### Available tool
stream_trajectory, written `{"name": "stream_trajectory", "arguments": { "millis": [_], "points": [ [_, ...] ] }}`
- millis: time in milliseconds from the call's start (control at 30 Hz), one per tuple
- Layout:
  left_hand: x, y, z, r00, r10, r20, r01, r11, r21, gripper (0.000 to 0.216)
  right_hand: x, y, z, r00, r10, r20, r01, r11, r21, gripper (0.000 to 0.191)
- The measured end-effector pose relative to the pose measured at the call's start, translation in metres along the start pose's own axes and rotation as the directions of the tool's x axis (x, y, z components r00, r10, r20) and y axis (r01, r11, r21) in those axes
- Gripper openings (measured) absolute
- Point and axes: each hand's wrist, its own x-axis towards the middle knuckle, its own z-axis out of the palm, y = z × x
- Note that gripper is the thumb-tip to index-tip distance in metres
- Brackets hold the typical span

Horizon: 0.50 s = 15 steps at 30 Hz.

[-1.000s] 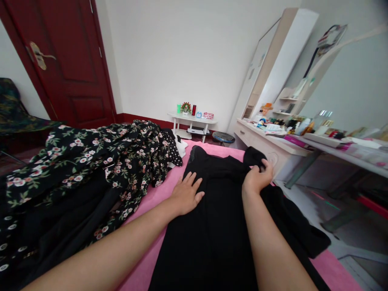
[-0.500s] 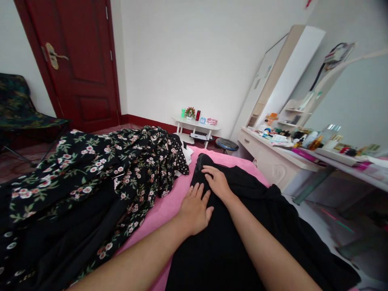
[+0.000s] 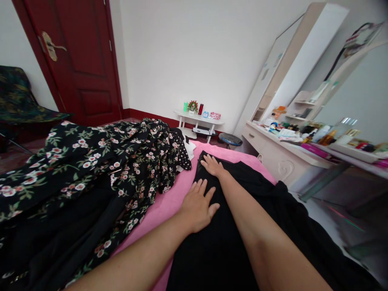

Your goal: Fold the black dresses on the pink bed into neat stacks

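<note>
A black garment (image 3: 266,210) lies spread on the pink bed cover (image 3: 169,198) in front of me. My left hand (image 3: 198,204) rests flat on the garment's left edge, fingers stretched out. My right hand (image 3: 212,165) lies flat farther up, near the garment's far left corner, fingers spread and pressed on the cloth. Neither hand holds anything. The garment's right side hangs over the bed's edge.
A heap of black floral clothing (image 3: 91,161) covers the left of the bed. A red door (image 3: 79,60) and a dark chair (image 3: 18,101) stand at the left. A small white table (image 3: 198,121), a stool (image 3: 230,140) and a cluttered dressing table (image 3: 291,149) with mirror stand beyond.
My right hand let go of the garment's right part, swept across to the left and now lies flat farther up the cloth. The left hand stayed flat in place.
</note>
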Motion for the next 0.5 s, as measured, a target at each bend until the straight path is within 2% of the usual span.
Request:
{"name": "stream_trajectory", "arguments": {
  "millis": [133, 200, 267, 300, 433, 500],
  "points": [
    [0.006, -0.011, -0.002, 0.979, -0.086, -0.184, 0.03, 0.957, -0.289, 0.043, -0.03, -0.001, -0.002, 0.997, 0.005, 0.079, -0.005, 1.0, -0.004, 0.072],
    [0.009, -0.017, 0.001, 0.954, -0.151, -0.257, 0.039, 0.917, -0.396, 0.048, -0.055, 0.003, 0.0, 0.996, -0.069, 0.064, 0.07, 0.997, -0.014, 0.072],
    [0.011, -0.021, 0.004, 0.942, -0.174, -0.287, 0.039, 0.906, -0.422, 0.055, -0.08, 0.011, 0.0, 0.993, -0.122, 0.011, 0.122, 0.992, -0.043, 0.067],
    [0.011, -0.022, 0.006, 0.94, -0.176, -0.293, 0.04, 0.908, -0.416, 0.056, -0.092, 0.015, -0.001, 0.993, -0.113, -0.018, 0.112, 0.992, -0.064, 0.063],
    [0.008, -0.023, 0.006, 0.94, -0.163, -0.3, 0.031, 0.917, -0.399, 0.05, -0.132, 0.026, -0.013, 0.992, 0.042, -0.122, -0.057, 0.991, -0.119, 0.047],
    [0.007, -0.023, 0.004, 0.944, -0.145, -0.296, 0.019, 0.92, -0.392, 0.048, -0.151, 0.021, -0.019, 0.975, -0.012, -0.22, -0.013, 0.993, -0.115, 0.039]
  ]
}}
